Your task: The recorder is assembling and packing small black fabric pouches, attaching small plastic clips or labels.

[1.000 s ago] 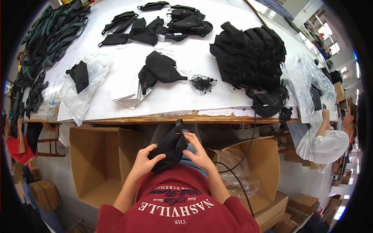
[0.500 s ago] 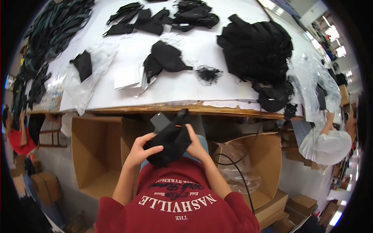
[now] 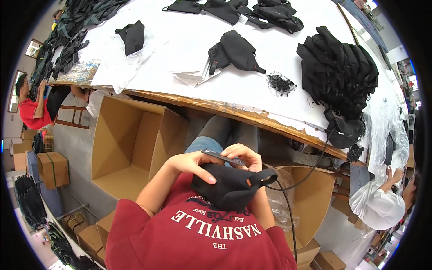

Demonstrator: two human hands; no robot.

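Observation:
A small black fabric pouch point(image 3: 227, 186) with a loop at one end and an orange tab is held in front of my red shirt. My left hand point(image 3: 191, 164) grips its upper left part, with the thumb laid over the fabric. A flat dark tag point(image 3: 221, 157) lies along the pouch's upper edge, close to my left fingers. My right hand point(image 3: 245, 155) is closed with bent fingertips on the tag's right end; part of that hand is hidden behind the pouch.
On the white table point(image 3: 180, 54) lie a black pouch point(image 3: 238, 51), white cards point(image 3: 193, 77), tangled black cords point(image 3: 281, 84) and a heap of black pouches point(image 3: 337, 72). Open cardboard boxes point(image 3: 130, 139) stand below. A black cable point(image 3: 292, 216) hangs at right. Two people work at the sides.
The pouch has turned, its loop now pointing right, and come nearer my body. My right hand has shifted from the pouch's right side to the tag. The view has swung left.

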